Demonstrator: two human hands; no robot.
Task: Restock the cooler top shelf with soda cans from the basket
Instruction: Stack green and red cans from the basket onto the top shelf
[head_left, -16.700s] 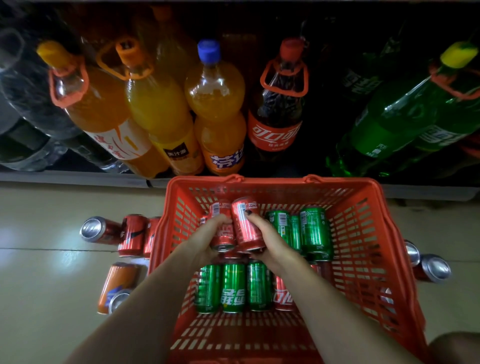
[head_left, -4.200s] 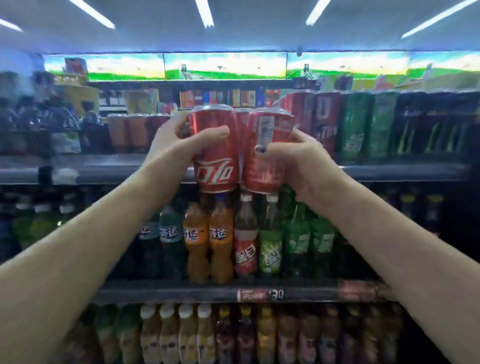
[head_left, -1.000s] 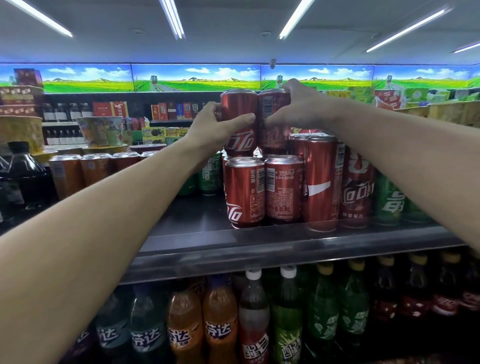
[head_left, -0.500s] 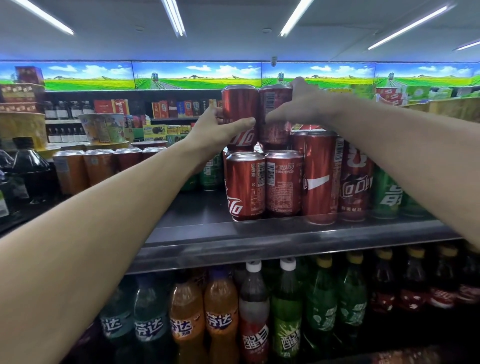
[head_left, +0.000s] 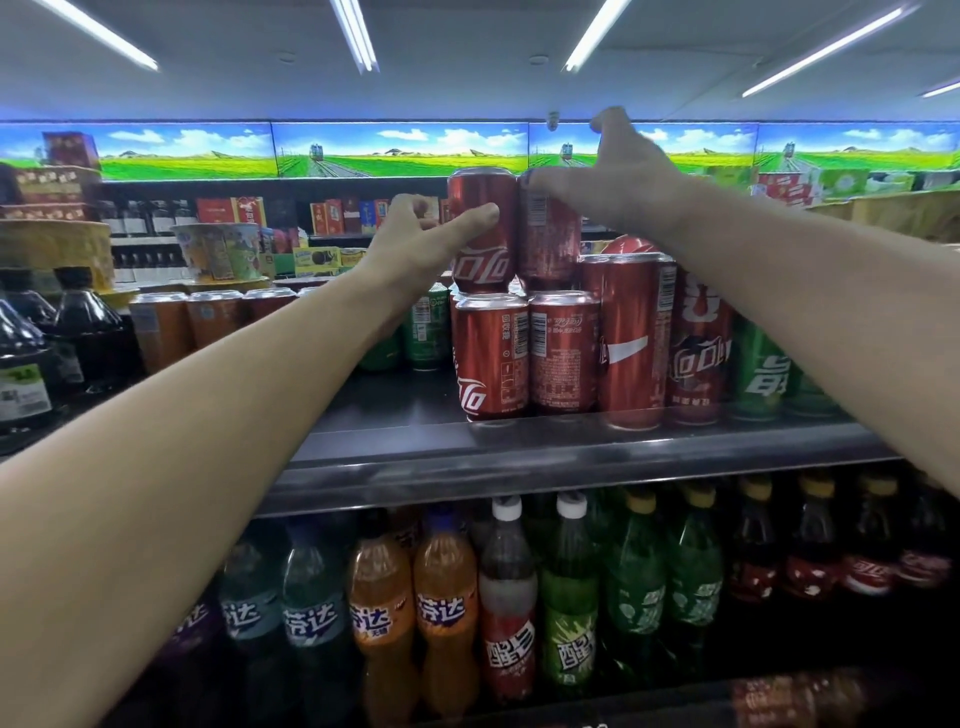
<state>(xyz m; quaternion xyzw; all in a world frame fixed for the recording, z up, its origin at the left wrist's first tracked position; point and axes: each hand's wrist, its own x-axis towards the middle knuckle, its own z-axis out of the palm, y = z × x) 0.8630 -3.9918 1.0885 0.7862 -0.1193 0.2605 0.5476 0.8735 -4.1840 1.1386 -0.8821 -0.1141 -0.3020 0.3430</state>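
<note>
Two red cans (head_left: 480, 228) are being pinched by left hand (head_left: 415, 244) and right hand (head_left: 618, 182), stacked on shelf (head_left: 519, 457) cans.

Top shelf (head_left: 519, 447): two short cans (head_left: 491, 358) side by side at the front edge, touching. Two more cans (head_left: 480, 234) stacked on them, one on each. Left hand (head_left: 415, 244) at the left upper can, thumb across its front; right hand (head_left: 618, 176) over the top of the right upper can. Tall cans (head_left: 631, 338) just right of the stack, further cans (head_left: 758, 369) beyond. A row of cans (head_left: 213, 317) sits back left. Bottles (head_left: 447, 608) stand on the shelf below.
</note>
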